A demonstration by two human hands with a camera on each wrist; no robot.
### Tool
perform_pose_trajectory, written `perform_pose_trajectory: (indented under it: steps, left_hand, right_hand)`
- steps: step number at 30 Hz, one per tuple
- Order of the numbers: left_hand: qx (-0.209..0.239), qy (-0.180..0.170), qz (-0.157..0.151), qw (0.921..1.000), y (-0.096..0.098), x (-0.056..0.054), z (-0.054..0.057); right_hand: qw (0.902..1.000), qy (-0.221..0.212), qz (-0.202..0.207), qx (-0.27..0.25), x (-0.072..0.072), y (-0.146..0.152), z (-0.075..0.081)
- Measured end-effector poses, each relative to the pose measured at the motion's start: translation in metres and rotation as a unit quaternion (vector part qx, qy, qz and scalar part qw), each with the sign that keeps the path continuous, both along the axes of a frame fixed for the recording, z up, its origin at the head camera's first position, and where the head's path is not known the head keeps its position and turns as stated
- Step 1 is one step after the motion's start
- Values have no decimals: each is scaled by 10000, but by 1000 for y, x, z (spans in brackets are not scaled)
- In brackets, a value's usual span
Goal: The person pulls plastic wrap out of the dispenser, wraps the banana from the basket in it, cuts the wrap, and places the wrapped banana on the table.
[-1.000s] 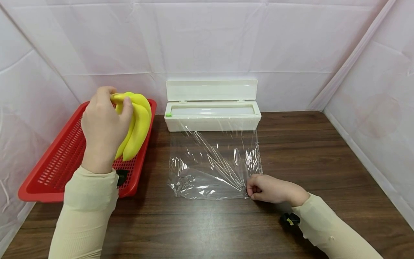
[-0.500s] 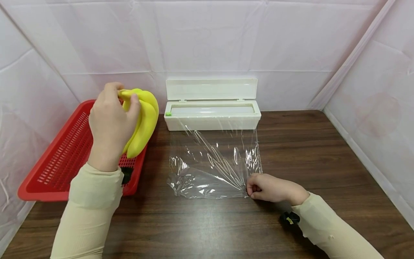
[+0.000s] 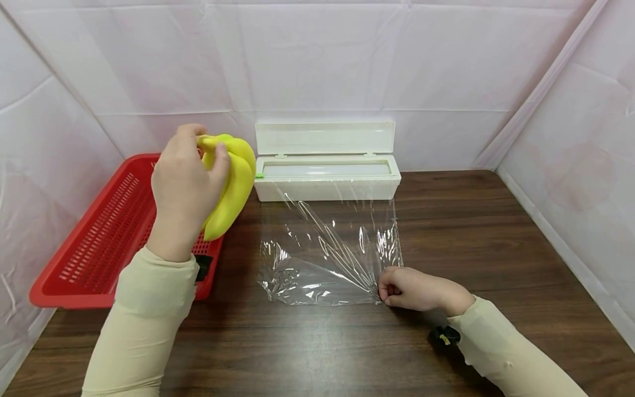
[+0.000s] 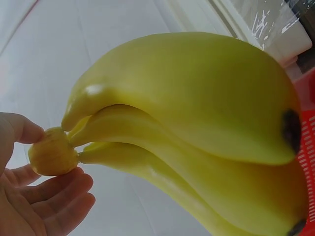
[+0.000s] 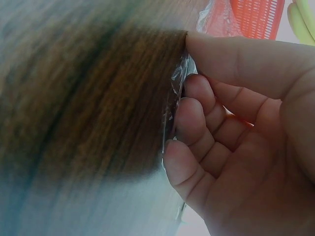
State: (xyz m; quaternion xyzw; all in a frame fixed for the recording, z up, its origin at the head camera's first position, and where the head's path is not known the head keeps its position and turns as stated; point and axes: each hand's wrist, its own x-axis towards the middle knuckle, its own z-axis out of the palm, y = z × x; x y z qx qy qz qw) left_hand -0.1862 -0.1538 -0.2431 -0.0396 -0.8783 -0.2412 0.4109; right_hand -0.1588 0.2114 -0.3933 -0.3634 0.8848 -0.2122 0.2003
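Note:
My left hand (image 3: 188, 190) pinches the stem end of a bunch of yellow bananas (image 3: 235, 184), held up over the right edge of the red basket. In the left wrist view the thumb and fingers grip the brownish stem (image 4: 53, 152), and the bananas (image 4: 177, 98) extend to the right. At the near right corner of a sheet of clear plastic wrap (image 3: 317, 264), my right hand (image 3: 421, 289) pinches the film, with creases fanning out from there. The right wrist view shows curled fingers against the film's edge (image 5: 174, 93). The wrap runs back to a white dispenser box (image 3: 327, 190).
The red perforated basket (image 3: 74, 300) stands on the left of the brown wooden table (image 3: 317, 353). The dispenser's lid (image 3: 324, 138) is raised, near the white back wall. A small green slider (image 3: 259, 175) sits at the box's left end.
My left hand has carried the bananas to the right and slightly away, from over the basket to its right edge. The right hand and the plastic wrap have stayed put.

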Motion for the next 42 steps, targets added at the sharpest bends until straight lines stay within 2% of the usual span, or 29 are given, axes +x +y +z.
perform_pose_trajectory:
  steps: [15, 24, 33, 42]
  left_hand:
    - [-166, 65, -343, 9993, 18, -7, -3]
    - [-244, 101, -553, 9981, 29, -7, -8]
    - [-285, -47, -718, 9970, 41, -9, -13]
    - [-313, -52, -1060, 9939, 56, -12, -17]
  right_hand:
    - [10000, 5, -8, -32, 1, 0, -1]
    - [10000, -33, -6, -57, 2, 0, -1]
    - [10000, -3, 15, -46, 2, -1, 1]
    - [10000, 26, 13, -46, 0, 0, 0]
